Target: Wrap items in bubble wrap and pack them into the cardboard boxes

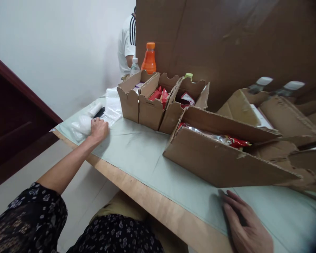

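Note:
My left hand is at the far left end of the table, its fingers curled closed on a bunched clear plastic bag. Just behind the hand are a white roll, a black item partly hidden, and a flat sheet of clear bubble-like plastic. My right hand rests near the front edge at the right, fingers stretched out and thumb apart, holding nothing. Ahead of it stands a long cardboard bin with red and silver packets inside.
Cardboard bins with red packets line the table. Behind them stand an orange bottle and a clear bottle. White-capped bottles rise at the right. A tall cardboard panel closes the back; a person is beyond it.

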A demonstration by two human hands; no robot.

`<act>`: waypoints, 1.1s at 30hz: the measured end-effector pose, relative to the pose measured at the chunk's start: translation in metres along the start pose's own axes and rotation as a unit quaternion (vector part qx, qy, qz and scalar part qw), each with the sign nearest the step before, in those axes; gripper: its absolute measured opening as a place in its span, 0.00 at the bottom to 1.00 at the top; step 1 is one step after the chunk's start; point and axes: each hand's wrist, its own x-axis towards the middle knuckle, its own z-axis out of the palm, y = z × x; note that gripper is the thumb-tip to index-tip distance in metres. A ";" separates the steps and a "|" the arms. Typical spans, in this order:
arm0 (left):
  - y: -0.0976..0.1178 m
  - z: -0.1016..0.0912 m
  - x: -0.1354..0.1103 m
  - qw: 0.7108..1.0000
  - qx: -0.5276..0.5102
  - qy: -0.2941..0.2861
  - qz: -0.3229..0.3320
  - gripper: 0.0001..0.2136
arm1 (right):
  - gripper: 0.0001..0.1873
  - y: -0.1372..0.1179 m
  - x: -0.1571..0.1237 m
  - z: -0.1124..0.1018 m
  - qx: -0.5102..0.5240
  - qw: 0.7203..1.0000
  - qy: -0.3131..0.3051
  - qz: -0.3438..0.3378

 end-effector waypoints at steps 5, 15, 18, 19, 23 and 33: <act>0.009 -0.023 -0.001 1.000 -0.008 0.025 0.011 0.11 | 0.20 0.001 -0.002 0.000 0.000 1.000 0.016 -0.015; 0.089 -0.035 -0.155 0.873 -0.199 0.077 0.439 0.09 | 0.14 -0.092 -0.040 0.008 0.069 0.955 0.044 -0.286; 0.108 -0.026 -0.185 0.835 -0.217 0.034 0.504 0.09 | 0.21 -0.130 -0.044 0.015 0.063 0.936 -0.013 -0.345; 0.111 -0.024 -0.190 0.827 -0.221 0.015 0.516 0.09 | 0.24 -0.137 -0.043 0.018 0.045 0.938 -0.029 -0.343; 0.110 -0.020 -0.202 0.823 -0.226 -0.032 0.521 0.09 | 0.35 -0.140 -0.035 0.037 -0.088 0.949 -0.058 -0.296; 0.103 -0.012 -0.194 0.815 -0.241 0.033 0.526 0.10 | 0.10 -0.088 -0.036 0.029 0.019 0.981 0.038 -0.190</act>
